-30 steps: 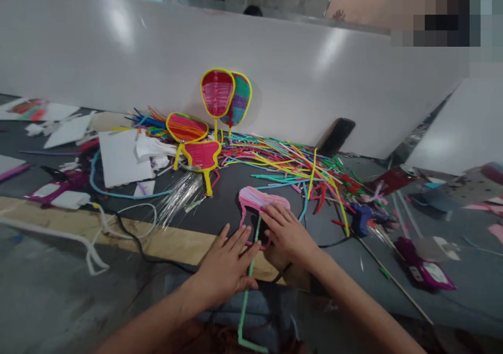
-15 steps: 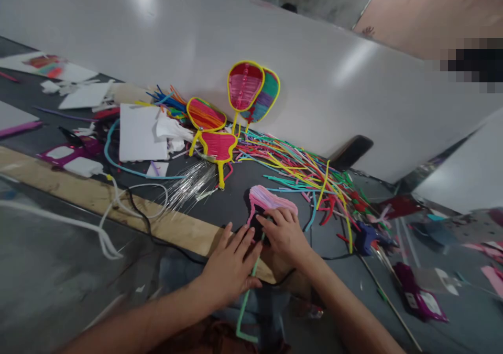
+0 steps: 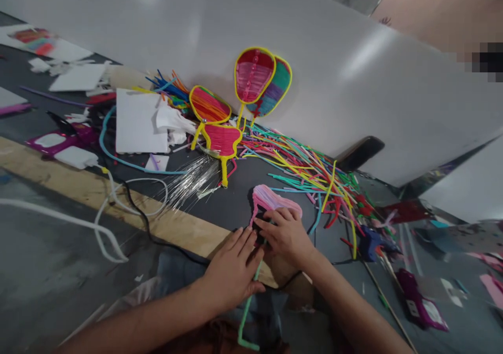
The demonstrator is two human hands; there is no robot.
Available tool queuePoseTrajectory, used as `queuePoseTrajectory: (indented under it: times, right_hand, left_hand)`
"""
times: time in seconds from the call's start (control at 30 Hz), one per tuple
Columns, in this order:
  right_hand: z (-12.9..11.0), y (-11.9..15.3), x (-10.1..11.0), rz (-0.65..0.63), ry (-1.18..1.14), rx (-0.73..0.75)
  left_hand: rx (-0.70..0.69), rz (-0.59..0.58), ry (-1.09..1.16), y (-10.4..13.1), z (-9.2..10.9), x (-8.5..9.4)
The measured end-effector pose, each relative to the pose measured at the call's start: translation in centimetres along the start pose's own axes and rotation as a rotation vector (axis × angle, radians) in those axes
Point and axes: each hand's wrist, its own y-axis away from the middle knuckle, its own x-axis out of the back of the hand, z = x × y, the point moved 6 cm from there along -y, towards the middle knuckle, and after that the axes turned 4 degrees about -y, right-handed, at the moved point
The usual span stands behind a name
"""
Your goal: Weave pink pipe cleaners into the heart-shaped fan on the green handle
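A pink and lilac fuzzy piece (image 3: 271, 196) lies on the dark table near its front edge. My right hand (image 3: 286, 237) rests on its lower right part, fingers spread and bent, fingertips toward the middle. Flat beside its lower left strand is my left hand (image 3: 234, 264), with fingers stretched and the thumb apart. A light green fuzzy stem (image 3: 245, 317) runs from between the hands down past the table edge and bends at its lower end. The hands partly cover the stem's upper end and the piece's lower side.
Yellow-edged fan shapes (image 3: 255, 76) lean at the back. Many coloured stems (image 3: 291, 154) lie behind the hands, with silvery strands (image 3: 192, 181) to the left. A glue gun (image 3: 369, 243) is at right. White sheets (image 3: 139, 126) and a cable (image 3: 137, 212) are at left.
The view has shifted slightly. My left hand's fingers have drawn closer together and sit nearer the pink strand. My right hand stays on the piece.
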Motion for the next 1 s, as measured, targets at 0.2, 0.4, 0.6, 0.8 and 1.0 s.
queuePoseTrajectory:
  times: [0.2,0.4,0.6,0.8,1.0]
  right_hand:
    - [0.3,-2.0,0.7,0.086,0.005,0.121]
    - [-1.1,-3.6,-0.3,-0.093,0.013,0.343]
    - [-1.9,-3.9,-0.6,-0.220,0.044,0.439]
    - [-1.7,-4.0,-0.8,-0.298,0.067,0.452]
    - [-1.5,-4.3,-0.7,-0.302,-0.011,0.422]
  left_hand:
    - [0.018,0.002,0.005,0.4,-0.1,-0.4]
    - [0.025,-0.031,-0.018,0.4,-0.1,-0.2]
    - [0.039,-0.048,-0.009,0.3,0.0,-0.3]
    - [0.063,-0.059,0.009,0.2,-0.2,-0.2]
    - [0.053,-0.068,0.024,0.3,-0.2,-0.2]
